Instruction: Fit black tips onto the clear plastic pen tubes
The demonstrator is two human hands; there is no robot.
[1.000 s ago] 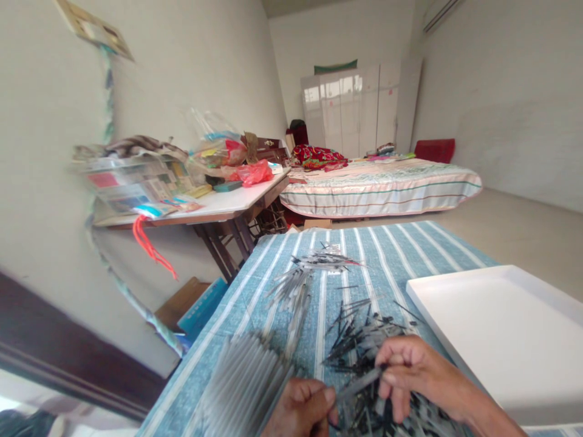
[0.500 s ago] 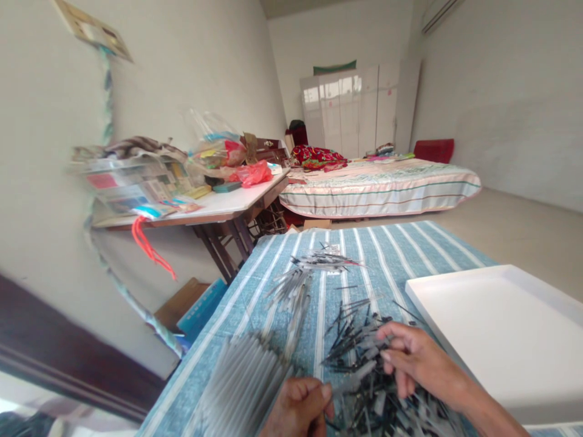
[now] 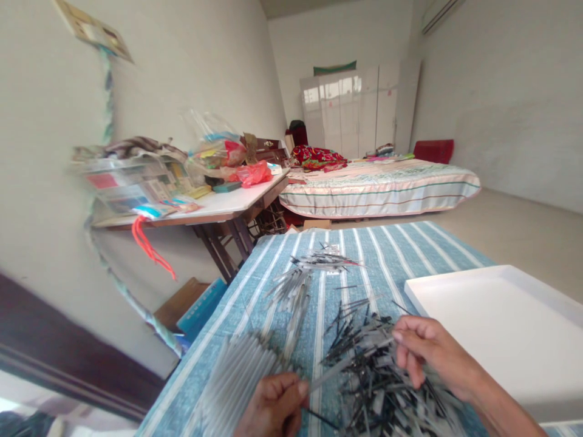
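My left hand (image 3: pixel 276 400) is closed at the front edge, its thumb and finger pinching one end of a thin grey translucent tube (image 3: pixel 334 371) that points away to the right. A thin black stick (image 3: pixel 322 419) pokes out below that hand. My right hand (image 3: pixel 430 349) is in a pinch above a loose heap of black and grey slender pieces (image 3: pixel 382 388); what lies between its fingertips is too small to make out. Beside my left hand, a bundle of grey tubes (image 3: pixel 243 376) lies side by side.
On the blue striped cloth (image 3: pixel 392 255) lie smaller piles of grey sticks (image 3: pixel 291 288) and dark, thin sticks (image 3: pixel 325 261) farther back. A white shallow tray (image 3: pixel 510 334) stands at right. Beyond are a cluttered side table (image 3: pixel 218 209) and a bed (image 3: pixel 382 188).
My left hand has drawn left, and the grey tube in it now shows clear of the heap. My right hand has shifted to the right. The piles farther back look unchanged.
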